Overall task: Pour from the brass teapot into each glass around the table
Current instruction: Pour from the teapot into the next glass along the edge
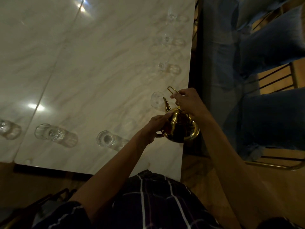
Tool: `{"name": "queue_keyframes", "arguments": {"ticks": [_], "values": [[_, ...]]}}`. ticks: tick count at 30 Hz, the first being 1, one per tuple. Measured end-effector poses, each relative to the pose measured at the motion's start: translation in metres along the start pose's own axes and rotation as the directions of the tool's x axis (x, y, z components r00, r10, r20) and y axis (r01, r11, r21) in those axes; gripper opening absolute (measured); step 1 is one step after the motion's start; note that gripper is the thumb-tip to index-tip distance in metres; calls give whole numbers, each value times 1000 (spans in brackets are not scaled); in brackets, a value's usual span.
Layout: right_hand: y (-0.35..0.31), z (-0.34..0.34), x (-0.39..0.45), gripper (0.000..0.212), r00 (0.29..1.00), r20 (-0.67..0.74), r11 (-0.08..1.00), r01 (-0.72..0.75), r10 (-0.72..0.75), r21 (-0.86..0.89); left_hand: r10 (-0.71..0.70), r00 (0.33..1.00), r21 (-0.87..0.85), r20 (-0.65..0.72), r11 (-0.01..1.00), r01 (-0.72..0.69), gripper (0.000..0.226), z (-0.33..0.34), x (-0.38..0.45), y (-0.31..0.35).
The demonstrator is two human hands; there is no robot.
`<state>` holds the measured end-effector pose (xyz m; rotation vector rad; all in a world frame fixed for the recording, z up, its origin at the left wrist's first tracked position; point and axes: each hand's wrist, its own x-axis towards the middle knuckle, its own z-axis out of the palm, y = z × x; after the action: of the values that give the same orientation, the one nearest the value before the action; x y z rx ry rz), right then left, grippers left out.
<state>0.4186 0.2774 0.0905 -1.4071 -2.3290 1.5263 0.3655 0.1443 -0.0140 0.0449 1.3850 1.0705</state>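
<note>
The brass teapot (180,128) hangs over the table's near right corner, its spout tipped toward a clear glass (157,100). My right hand (187,101) grips the teapot's wire handle from above. My left hand (156,127) rests against the pot's lid and left side, steadying it. More clear glasses stand along the right edge, one at mid edge (170,68), one beyond it (168,40) and one at the far end (172,14). Others line the near edge, one close to the pot (107,140), one in the middle (52,133) and one at the left (8,128).
The white marble table (92,63) ends at a dark edge close to the teapot. Blue cushioned chairs (272,50) with wooden frames stand to the right. A dark chair back (49,199) shows at bottom left.
</note>
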Motion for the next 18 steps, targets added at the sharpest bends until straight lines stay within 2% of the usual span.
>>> {"name": "queue_keyframes", "arguments": {"ticks": [7, 18], "values": [[1, 0, 1, 25, 1000, 4, 1000, -6, 6, 0, 14, 1000, 6, -7, 1000, -14, 59, 1, 0, -2], [0, 1, -1, 25, 1000, -1, 1000, 8, -8, 14, 10, 1000, -14, -21, 1000, -10, 59, 0, -1, -1]]}}
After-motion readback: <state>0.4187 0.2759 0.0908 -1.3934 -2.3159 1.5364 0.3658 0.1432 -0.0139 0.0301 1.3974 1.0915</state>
